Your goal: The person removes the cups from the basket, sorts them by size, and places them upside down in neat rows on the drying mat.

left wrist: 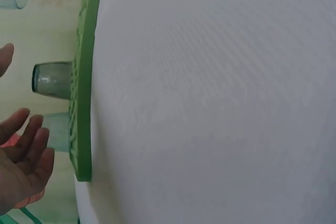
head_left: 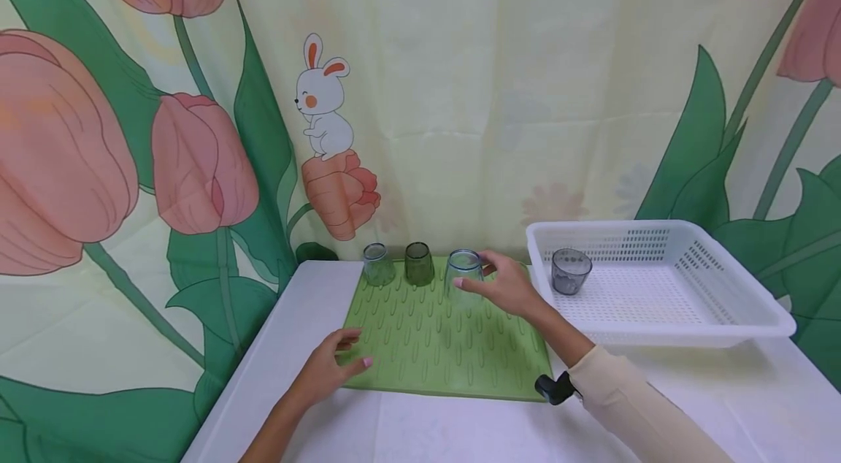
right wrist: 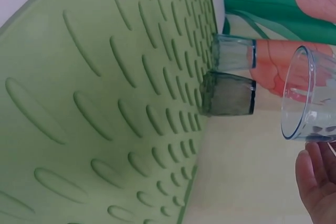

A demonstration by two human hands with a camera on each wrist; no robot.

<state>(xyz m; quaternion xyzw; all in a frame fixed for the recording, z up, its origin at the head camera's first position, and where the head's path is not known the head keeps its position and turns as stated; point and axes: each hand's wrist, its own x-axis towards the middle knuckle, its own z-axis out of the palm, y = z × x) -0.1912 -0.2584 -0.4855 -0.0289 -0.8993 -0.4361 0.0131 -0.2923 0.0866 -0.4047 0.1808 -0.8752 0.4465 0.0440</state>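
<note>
Beige sleeve (head_left: 647, 404) nearest me; right hand (head_left: 511, 286) pinches blue-tinged clear glass (head_left: 463, 266) by its sides, thumb opposite fingers, mouth down over ribbed green mat (head_left: 420, 361), probably to keep rim untouched. Left hand (head_left: 326, 368) empty, fingers parted. Pale glass (head_left: 378, 267) and dark glass (head_left: 419, 266) inverted at mat's back, ridges likely venting under rims; smoky tumbler (head_left: 570, 273) sits in perforated white plastic basket (head_left: 663, 335)

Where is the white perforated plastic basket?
In the head view, the basket stands on the right, beside the textured green rectangular mat, with a smoky-grey glass cup inside.
</note>
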